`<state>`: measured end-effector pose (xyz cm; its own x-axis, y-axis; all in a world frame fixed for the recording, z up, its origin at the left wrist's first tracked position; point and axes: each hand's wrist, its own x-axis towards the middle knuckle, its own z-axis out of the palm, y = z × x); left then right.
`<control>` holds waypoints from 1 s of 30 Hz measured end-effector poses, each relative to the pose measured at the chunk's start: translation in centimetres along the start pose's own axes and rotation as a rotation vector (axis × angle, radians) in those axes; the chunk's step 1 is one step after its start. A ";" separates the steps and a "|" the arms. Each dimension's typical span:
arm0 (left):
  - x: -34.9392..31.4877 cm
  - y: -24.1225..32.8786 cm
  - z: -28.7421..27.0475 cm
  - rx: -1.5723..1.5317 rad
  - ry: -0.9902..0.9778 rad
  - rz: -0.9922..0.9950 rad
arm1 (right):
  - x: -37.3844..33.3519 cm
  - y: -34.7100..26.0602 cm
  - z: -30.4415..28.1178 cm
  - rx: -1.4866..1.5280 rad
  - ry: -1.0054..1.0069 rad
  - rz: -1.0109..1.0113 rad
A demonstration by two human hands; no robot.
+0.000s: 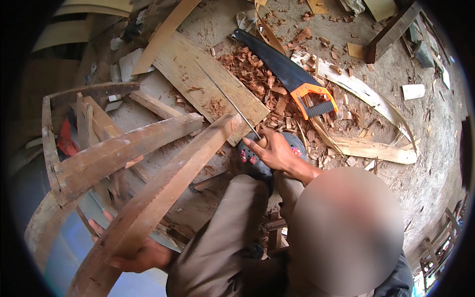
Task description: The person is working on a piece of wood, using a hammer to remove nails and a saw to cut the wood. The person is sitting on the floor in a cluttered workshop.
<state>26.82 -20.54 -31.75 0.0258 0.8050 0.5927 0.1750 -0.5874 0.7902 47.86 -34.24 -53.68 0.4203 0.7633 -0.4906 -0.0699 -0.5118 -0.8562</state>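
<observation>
My left hand [143, 255] is wrapped round the lower part of a long, slightly curved wooden beam [163, 185], its fingertips showing past the far side. The beam slants up to the right, its far end over a flat board [198, 81]. In my closed right hand [279, 152] is the wooden handle of a long thin metal tool [225, 94]; whether it is a file or a screwdriver I cannot tell. Its shaft points up to the left, passing close by the beam's end; contact between them is unclear. My shoes [255, 153] are just below the right hand.
A handsaw [284, 69] with an orange and black handle lies on reddish wood shavings [247, 64]. To the left stands a joined wooden frame [118, 143]. Pale wood strips [368, 148] lie at right, and a thick timber [393, 32] is at the far right.
</observation>
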 end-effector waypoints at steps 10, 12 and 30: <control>3.2 1.2 2.9 0.020 0.101 0.282 | -0.8 0.4 -0.2 0.226 -0.019 0.009; 3.4 1.7 3.9 0.130 0.183 0.315 | -0.8 0.5 -0.4 0.205 0.025 -0.103; 4.3 -1.7 7.7 0.037 0.396 0.253 | 4.9 -2.0 -1.3 0.604 0.237 -0.350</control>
<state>34.23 -15.50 -31.75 -0.3037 0.5391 0.7855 0.2467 -0.7519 0.6114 51.25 -29.95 -54.17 0.6889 0.7014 -0.1830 -0.3533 0.1045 -0.9297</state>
